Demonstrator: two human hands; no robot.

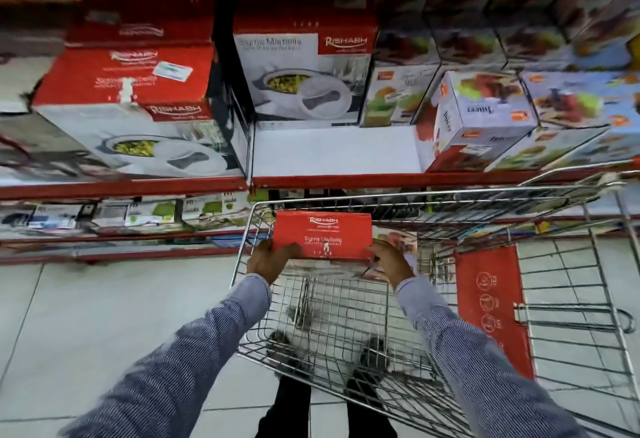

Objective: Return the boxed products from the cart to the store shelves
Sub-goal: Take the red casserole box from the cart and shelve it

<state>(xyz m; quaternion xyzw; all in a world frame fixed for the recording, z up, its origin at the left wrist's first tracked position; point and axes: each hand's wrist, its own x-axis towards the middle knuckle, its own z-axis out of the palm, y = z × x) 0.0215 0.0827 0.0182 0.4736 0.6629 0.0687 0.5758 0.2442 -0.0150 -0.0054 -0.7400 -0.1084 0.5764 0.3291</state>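
Observation:
A red Rishabh casserole box (322,231) sits inside the wire cart (346,326), at its far end near the shelves. My left hand (268,261) grips the box's left near corner. My right hand (389,261) grips its right near corner. Both striped sleeves reach down into the cart. The red-edged shelf (332,179) just above the cart has a bare white gap (332,153). Behind that gap stands a matching Rishabh box (304,73).
A tilted Rishabh box (128,108) lies on the shelf at the left. Juicer boxes (481,115) are stacked to the right of the gap. Lower shelves (121,219) hold small boxes. A red cart flap (491,313) hangs at the right. My shoes show through the cart's wire floor.

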